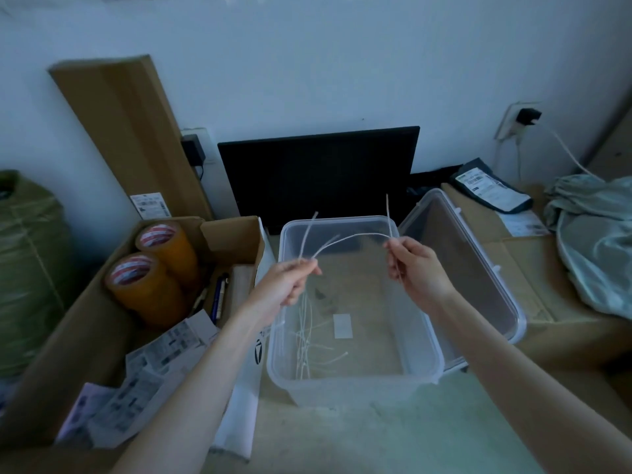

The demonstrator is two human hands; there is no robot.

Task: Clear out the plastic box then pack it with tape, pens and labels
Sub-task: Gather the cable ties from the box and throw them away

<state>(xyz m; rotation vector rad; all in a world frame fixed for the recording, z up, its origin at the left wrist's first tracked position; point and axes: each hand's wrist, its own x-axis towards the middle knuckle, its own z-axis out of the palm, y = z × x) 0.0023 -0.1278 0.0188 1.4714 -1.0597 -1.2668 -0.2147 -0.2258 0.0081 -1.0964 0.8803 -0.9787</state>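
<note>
Nearest me, more white ties (309, 340) lie in the plastic box (354, 381), lengthwise, toward its left side. My left hand (290, 280) sits closer to them. Above, it and my right hand (415, 266) pinch 2 or 3 ties (349, 237) between them.

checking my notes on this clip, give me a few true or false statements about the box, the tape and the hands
1. Both hands hold thin white ties above the plastic box. True: left hand, right hand, ties.
2. The box is already empty. False: more ties and a small white label lie inside.
3. The tape rolls sit in the cardboard box on the left. True.
4. The lid is on the box. False: it leans beside it, on the right.
</note>
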